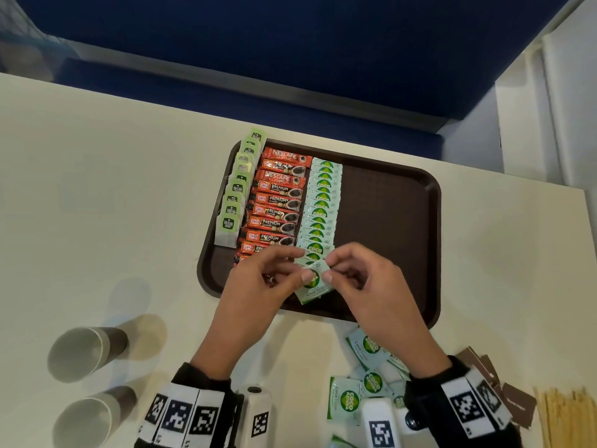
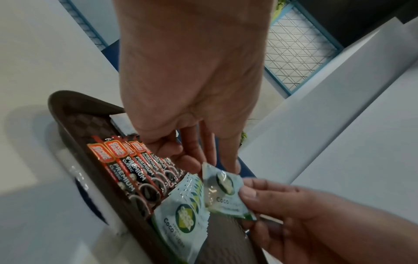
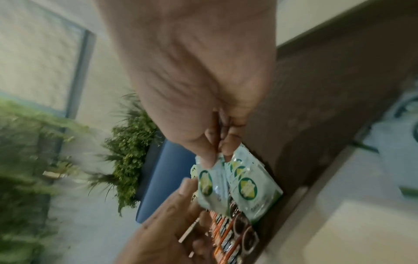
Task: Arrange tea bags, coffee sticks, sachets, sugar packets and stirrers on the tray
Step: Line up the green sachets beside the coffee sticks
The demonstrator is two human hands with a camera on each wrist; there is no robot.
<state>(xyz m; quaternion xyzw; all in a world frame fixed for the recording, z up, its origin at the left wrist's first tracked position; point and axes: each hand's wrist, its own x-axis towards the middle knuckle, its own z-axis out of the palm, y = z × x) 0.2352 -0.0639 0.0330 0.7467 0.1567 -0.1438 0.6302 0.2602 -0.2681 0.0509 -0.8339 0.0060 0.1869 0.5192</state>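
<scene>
1. In the head view, the left hand [image 1: 258, 279] and the right hand [image 1: 365, 279] met low in the middle of the frame, both pinching one pale green sugar packet [image 1: 315, 282] by its upper corners over the near edge of the brown tray [image 1: 403, 227].
2. Only this view showed the whole layout: a column of tea bags [image 1: 237, 195] with "McCoy teas" tags at the tray's left, coffee sticks [image 1: 277, 205] reading "Nescafe Classic" and "Great Taste Premium Classic" next to it, then a row of sugar packets [image 1: 321, 208] marked "Coco".
3. The sticks' long axes ran left to right; the columns ran away from the viewer.
4. At lower right lay loose Coco Sugar packets [image 1: 365, 373], brown sachets [image 1: 504, 389] and wooden stirrers [image 1: 565, 418]; at lower left, two paper cups [image 1: 84, 354] on their sides.
5. The left wrist view showed the fingers from beneath: the left hand [image 2: 192, 89] held the packet's [image 2: 224, 192] upper edge, the right hand's [image 2: 294, 210] thumb its side, and "Coco" was legible on it.
6. Here the held packet stood tilted, clear of the row's nearest packet [image 2: 181, 223].
7. The right wrist view was blurred; the right hand [image 3: 203, 89] gripped the packet's [image 3: 211, 187] top corner, its long axis hanging downward, with the left hand [image 3: 167, 223] below.
</scene>
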